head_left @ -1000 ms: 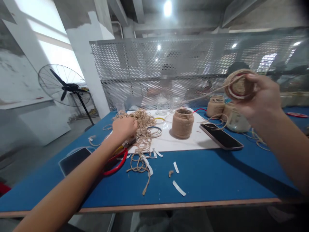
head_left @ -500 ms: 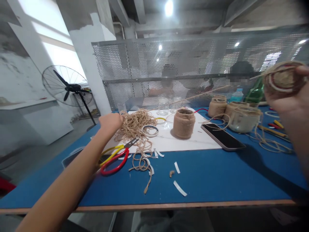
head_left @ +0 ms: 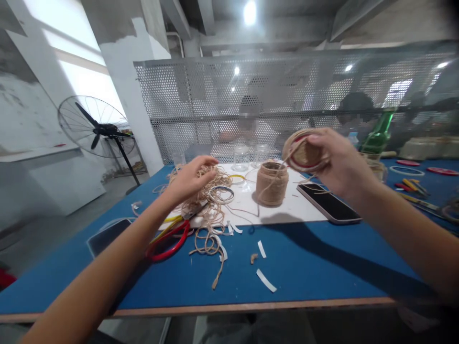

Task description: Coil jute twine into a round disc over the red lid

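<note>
My left hand (head_left: 191, 180) is over a loose heap of jute twine (head_left: 218, 179), its fingers bent and the thumb apart. It grips nothing that I can see. My right hand (head_left: 339, 160) is closed around a round twine-wrapped piece (head_left: 304, 153) with a red and white ring on its face. A strand hangs from this piece, passing in front of a twine-wrapped jar (head_left: 271, 186) that stands upright on white paper (head_left: 247, 217). Partly under my left forearm lie scissors (head_left: 186, 228) with one red and one yellow handle.
A phone (head_left: 328, 203) lies right of the jar. Behind are clear glass jars (head_left: 241, 160), a green bottle (head_left: 380, 131) and a perforated metal screen (head_left: 208, 105). Paper scraps (head_left: 266, 280) lie on the blue table (head_left: 304, 267). A fan (head_left: 103, 130) stands at left.
My right hand has brought the round piece left and down from the far right, beside the jar. The taut strand is now slack. My left hand has moved right over the heap and opened.
</note>
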Available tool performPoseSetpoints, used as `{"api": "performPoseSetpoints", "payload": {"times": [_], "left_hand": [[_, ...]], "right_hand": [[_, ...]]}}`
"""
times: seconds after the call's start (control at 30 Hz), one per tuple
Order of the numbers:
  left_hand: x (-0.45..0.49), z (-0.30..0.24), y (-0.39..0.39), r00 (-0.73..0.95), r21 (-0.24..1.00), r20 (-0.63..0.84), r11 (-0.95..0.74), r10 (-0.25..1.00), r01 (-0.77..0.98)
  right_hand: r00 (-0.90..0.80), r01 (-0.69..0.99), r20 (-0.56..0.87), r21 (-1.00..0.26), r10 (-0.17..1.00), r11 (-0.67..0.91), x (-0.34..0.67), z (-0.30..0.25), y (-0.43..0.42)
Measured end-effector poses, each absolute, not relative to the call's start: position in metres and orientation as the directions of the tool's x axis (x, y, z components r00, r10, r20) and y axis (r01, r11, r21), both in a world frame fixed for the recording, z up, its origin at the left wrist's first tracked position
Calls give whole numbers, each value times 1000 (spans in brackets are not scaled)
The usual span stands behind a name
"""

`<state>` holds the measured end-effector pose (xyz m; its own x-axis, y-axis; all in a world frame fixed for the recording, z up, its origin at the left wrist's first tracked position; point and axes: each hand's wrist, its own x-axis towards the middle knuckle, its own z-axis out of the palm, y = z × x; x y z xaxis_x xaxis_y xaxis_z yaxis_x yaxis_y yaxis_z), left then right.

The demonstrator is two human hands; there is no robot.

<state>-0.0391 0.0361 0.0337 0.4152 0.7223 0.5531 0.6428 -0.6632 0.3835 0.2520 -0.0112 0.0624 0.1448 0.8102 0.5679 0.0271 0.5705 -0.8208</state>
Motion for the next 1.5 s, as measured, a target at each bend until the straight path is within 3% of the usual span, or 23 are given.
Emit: {"api": "performPoseSetpoints", "payload": {"times": [0.07,0.17,0.33,0.5,0.67,0.83,0.97,1.3,1.5], "left_hand": [[-16,31,14,443,571,561,-714,699,405],[5,22,-9,471,750,489,-630,734,201],[3,8,-15,491,822,361,-519,793,233],[-2,8,-9,468,671,474,-650,746,357],[-2,5,-7,476,295,630,-756,613,584],[-5,-4,-2,575,23,713,-834,400,552],[-5,-7,-1,623,-152,723,-811,299,564],[-5,-7,-5,657,-284,697,-731,288,621],[2,-3,-12,562,19,695,-792,449,611]], "right_hand": [[46,-61,492,-867,869,494,229,52,-13],[-45,-72,490,-871,870,487,201,35,-13],[-121,-111,419,-906,900,407,179,13,-9],[-113,-146,377,-922,919,359,180,-1,-3],[-155,-172,303,-946,940,276,182,-7,-4],[-167,-179,281,-951,945,252,183,-8,-9],[-174,-174,278,-953,945,248,185,-9,-11],[-183,-291,253,-937,950,194,184,-9,-17],[-205,-412,240,-901,949,139,185,-10,-17]]}}
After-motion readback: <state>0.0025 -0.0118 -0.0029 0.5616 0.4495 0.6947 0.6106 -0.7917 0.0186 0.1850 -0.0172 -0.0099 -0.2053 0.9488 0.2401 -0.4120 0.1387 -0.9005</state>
